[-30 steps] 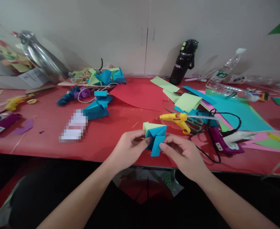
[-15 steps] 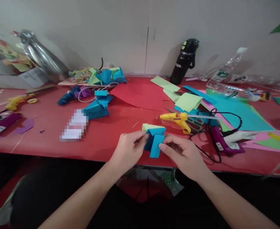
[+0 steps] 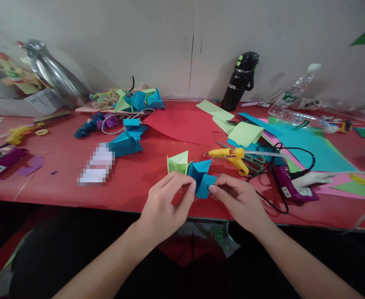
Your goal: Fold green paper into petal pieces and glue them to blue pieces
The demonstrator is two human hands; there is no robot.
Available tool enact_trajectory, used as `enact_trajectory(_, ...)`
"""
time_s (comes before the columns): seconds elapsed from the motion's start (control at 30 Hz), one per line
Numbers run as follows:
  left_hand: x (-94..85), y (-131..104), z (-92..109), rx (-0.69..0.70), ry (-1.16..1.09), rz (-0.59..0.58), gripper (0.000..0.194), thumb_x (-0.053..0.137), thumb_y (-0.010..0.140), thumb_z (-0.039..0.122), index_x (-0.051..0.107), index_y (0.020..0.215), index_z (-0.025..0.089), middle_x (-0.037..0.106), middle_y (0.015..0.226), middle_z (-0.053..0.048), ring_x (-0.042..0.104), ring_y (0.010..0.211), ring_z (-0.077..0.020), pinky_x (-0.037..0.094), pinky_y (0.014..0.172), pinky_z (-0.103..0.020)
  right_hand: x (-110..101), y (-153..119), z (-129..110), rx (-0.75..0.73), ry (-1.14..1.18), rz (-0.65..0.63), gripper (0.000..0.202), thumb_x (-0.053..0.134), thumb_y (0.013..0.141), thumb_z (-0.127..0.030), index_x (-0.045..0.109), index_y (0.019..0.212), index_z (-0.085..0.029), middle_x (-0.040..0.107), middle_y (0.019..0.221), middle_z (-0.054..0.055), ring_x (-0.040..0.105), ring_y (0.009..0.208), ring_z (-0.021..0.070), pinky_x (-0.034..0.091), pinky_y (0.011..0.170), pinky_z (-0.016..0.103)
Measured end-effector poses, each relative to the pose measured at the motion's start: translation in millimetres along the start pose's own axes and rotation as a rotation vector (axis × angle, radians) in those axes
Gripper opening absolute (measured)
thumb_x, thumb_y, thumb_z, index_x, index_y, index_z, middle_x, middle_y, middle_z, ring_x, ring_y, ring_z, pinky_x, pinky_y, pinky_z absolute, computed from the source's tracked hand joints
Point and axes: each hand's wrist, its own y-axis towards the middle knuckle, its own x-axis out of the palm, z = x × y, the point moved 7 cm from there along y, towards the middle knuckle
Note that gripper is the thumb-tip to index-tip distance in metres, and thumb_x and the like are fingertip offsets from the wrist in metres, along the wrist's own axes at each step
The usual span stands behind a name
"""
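Note:
Close to the table's front edge, a blue folded paper piece (image 3: 202,185) is held between both hands. My left hand (image 3: 166,203) pinches its left side between thumb and fingers. On the right, my right hand (image 3: 236,199) grips a blue flap with thumb and forefinger. A light green folded paper piece (image 3: 178,162) stands just behind my left fingers and meets the blue one; whether the two are joined I cannot tell. A yellow glue gun (image 3: 229,155) lies beyond my right hand, beside scissors (image 3: 253,162).
Red paper (image 3: 182,124) lies behind the hands. More blue folded pieces (image 3: 126,142) are at the left. A purple power strip (image 3: 290,185) with black cables sits right. A black bottle (image 3: 240,81) and a steel jug (image 3: 54,74) stand by the wall.
The light green piece has come into fuller view on the left of the blue one. The blue piece has been turned and opened out, and my left hand has shifted slightly.

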Motion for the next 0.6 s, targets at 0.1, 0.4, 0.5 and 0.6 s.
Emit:
enact_trajectory(0.1, 10.5, -5.3, -1.1, -0.009, -0.038, -0.057, 0.012, 0.057, 0.096, 0.016, 0.066, 0.103, 0.019, 0.070, 0.095, -0.005, 0.066, 0.085, -0.0156, 0.053, 0.079, -0.027, -1.0, 0.2, 3.1, 0.000, -0.005, 0.002, 0.019, 0.066, 0.094, -0.036, 0.065, 0.084, -0.020, 0.065, 0.078, 0.001, 0.063, 0.074, 0.0156, 0.051, 0.071, 0.027)
enact_trajectory(0.4, -29.4, 6.0, -7.7, 0.102, 0.161, 0.199, 0.015, 0.065, 0.088, 0.012, 0.062, 0.101, 0.020, 0.066, 0.094, -0.004, 0.063, 0.089, -0.0165, 0.053, 0.084, -0.030, -8.0, 0.0, 4.6, -0.028, -0.013, 0.054, 0.020, 0.065, 0.094, -0.039, 0.068, 0.088, -0.020, 0.071, 0.086, 0.005, 0.069, 0.080, 0.0184, 0.058, 0.077, 0.030)
enact_trajectory(0.5, -40.2, 14.4, -33.3, -0.040, 0.177, 0.209, 0.036, 0.070, 0.085, 0.023, 0.059, 0.119, 0.021, 0.063, 0.115, -0.008, 0.063, 0.101, -0.0213, 0.055, 0.085, -0.036, -11.5, 0.0, 1.4, -0.045, -0.062, 0.069, 0.019, 0.064, 0.094, -0.038, 0.067, 0.086, -0.021, 0.070, 0.084, 0.004, 0.068, 0.079, 0.0185, 0.058, 0.075, 0.030)
enact_trajectory(0.6, -26.3, 14.9, -67.7, -0.298, -0.018, 0.059, 0.054, 0.072, 0.083, 0.034, 0.052, 0.131, 0.021, 0.061, 0.130, -0.013, 0.064, 0.113, -0.0257, 0.056, 0.092, -0.043, -13.3, -0.3, -2.2, -0.039, -0.091, 0.079, 0.018, 0.064, 0.094, -0.036, 0.065, 0.083, -0.021, 0.068, 0.080, 0.002, 0.068, 0.076, 0.0177, 0.058, 0.074, 0.029)
